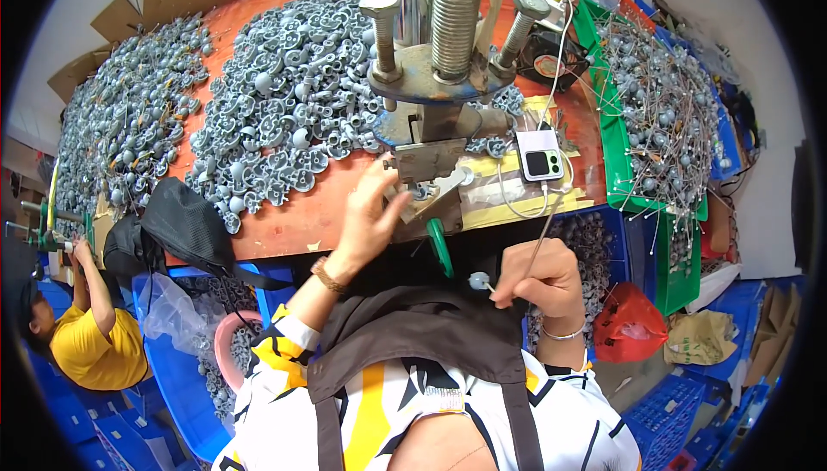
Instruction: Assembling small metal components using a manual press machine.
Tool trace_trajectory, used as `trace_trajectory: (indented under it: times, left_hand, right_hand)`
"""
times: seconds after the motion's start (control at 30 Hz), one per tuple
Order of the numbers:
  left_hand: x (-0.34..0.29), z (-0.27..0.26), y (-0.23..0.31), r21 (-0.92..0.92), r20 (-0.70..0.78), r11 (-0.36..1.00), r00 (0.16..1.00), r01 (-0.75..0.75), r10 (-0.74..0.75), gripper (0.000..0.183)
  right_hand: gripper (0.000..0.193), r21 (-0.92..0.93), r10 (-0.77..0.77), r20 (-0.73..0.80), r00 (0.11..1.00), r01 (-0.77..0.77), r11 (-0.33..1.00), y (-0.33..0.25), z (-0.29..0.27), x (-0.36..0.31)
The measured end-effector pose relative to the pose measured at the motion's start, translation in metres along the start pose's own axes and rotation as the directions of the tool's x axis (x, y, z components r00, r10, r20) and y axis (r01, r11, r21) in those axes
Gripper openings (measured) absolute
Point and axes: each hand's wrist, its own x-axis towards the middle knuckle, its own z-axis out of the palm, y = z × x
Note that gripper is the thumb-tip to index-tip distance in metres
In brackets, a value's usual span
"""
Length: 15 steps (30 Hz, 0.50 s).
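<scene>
While my left hand reaches to the grey metal press (its grip I can't tell), my right hand pinches a thin-stemmed pale-grey ball by my dark-brown apron, ball leftward, stem nearly level.

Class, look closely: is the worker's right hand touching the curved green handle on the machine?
Apart. The head view shows the right hand to the right of the green handle, with a dark gap visible between them.

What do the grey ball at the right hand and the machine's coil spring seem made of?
Grey ball at the right hand: probably moulded plastic, smooth, judging by its pale, soft highlights. Coil spring: likely steel, semi-gloss, from its bright metallic glints.
</scene>
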Motion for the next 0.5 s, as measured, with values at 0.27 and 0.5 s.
trace_trajectory:
  times: [0.27,0.5]
  left_hand:
    - [0.094,-0.088,-0.062,0.749,-0.239,0.649,0.967,0.130,0.083,0.020]
    - [0.093,-0.082,-0.081,0.685,-0.216,0.727,0.966,0.045,0.143,0.017]
  right_hand:
    - [0.012,-0.202,0.089,-0.107,0.990,-0.110,0.973,-0.002,0.010,0.007]
    - [0.014,-0.216,0.255,-0.150,0.955,-0.284,0.934,0.014,0.016,0.006]
